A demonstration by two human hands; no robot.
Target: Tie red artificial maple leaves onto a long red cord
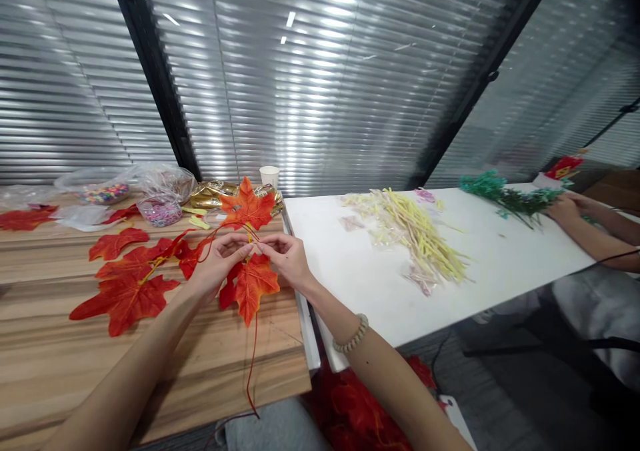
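My left hand (217, 264) and my right hand (287, 257) meet over the wooden table (65, 364), fingers pinched together on a thin red cord (253, 344) and the stems of orange artificial maple leaves. One leaf (247, 207) stands up just beyond my fingertips. Another leaf (253, 284) hangs below my hands. The cord trails down past the table's front edge. More red leaves (127, 284) lie strung to the left of my left hand.
Plastic bags and tubs of coloured beads (160, 211) and a paper cup (269, 175) sit at the back. A white table (500, 257) on the right holds yellow stems (420, 234) and green sprigs (505, 197), where another person's hand (565, 207) rests. Red leaves lie on the floor.
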